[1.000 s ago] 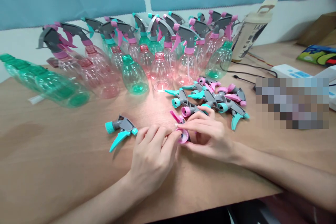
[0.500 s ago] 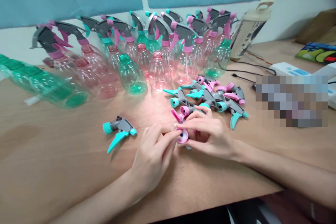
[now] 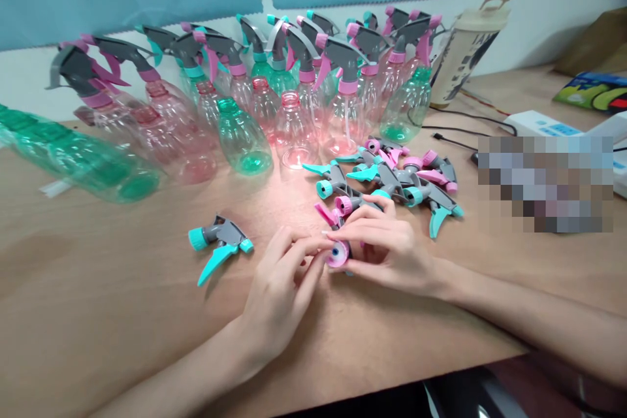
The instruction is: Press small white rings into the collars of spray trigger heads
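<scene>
In my right hand (image 3: 386, 245) is a pink-collared spray head (image 3: 337, 253), its round opening facing me. My left hand (image 3: 281, 284) is beside it, fingers bent and drawn together at the collar's left edge; whether they pinch anything small is hidden. Just beyond my right hand lies a pile of loose grey spray heads with teal and pink parts (image 3: 386, 177). One teal spray head (image 3: 221, 238) lies apart on the table, left of my left hand.
Clear green and pink bottles (image 3: 296, 134) stand in rows at the back, many with spray heads on. Green bottles (image 3: 88, 157) lie at the left. A cream tumbler (image 3: 465, 46), black cables (image 3: 455, 137) and a white power strip (image 3: 543, 125) are at the right.
My left fingertips have drawn back slightly from the collar's opening, so more of its inside shows. The right hand keeps its hold. The whole view has shifted a little.
</scene>
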A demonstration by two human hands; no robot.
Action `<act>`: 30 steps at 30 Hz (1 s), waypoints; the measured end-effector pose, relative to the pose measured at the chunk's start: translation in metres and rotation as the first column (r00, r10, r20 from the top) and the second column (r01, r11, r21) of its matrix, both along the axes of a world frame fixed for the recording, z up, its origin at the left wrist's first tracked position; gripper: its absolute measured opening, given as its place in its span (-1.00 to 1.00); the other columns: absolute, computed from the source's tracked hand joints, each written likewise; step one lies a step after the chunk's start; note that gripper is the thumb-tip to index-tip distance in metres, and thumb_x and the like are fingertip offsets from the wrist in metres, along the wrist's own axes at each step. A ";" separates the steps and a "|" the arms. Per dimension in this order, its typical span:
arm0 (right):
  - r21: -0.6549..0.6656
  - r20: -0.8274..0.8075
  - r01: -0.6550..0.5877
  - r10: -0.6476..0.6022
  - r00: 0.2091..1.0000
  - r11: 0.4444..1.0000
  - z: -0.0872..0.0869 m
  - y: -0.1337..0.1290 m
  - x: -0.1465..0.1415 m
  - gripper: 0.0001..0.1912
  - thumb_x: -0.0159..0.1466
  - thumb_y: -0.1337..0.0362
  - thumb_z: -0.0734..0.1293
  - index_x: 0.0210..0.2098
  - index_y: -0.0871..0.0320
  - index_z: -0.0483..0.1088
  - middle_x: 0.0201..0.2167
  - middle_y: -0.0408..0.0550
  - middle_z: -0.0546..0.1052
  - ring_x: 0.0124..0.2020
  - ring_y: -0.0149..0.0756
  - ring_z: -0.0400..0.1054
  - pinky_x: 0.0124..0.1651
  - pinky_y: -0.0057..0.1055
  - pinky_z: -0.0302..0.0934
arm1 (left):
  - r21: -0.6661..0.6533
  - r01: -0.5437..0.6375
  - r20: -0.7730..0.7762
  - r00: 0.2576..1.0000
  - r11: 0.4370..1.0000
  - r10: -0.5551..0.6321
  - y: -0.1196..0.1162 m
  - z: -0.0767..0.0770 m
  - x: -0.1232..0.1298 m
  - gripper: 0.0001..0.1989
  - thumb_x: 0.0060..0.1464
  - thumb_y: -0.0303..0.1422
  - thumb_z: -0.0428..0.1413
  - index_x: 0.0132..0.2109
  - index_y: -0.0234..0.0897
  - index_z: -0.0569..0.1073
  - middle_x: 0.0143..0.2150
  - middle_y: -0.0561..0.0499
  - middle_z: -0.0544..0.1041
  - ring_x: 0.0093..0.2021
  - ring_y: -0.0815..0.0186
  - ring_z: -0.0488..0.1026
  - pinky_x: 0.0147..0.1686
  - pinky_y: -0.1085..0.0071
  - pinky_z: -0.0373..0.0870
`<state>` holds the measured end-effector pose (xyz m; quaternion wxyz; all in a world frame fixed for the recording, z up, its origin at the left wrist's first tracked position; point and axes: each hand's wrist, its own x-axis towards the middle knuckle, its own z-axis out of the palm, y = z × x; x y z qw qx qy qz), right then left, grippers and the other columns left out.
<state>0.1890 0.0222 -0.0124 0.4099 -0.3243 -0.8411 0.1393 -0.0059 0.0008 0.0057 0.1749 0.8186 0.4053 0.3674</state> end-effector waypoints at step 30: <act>0.017 0.009 -0.054 0.054 0.999 0.998 0.000 -0.004 -0.003 -0.79 0.20 0.30 0.36 -0.15 0.19 0.43 -0.38 -0.09 0.57 -0.24 -0.31 0.40 -0.05 -0.22 0.19 | 0.031 0.061 -0.163 0.985 0.998 -0.055 0.003 0.007 0.000 -0.94 0.10 -0.51 0.02 -0.32 -0.29 0.33 -0.38 0.05 0.29 -0.36 0.35 0.26 -0.33 0.41 0.28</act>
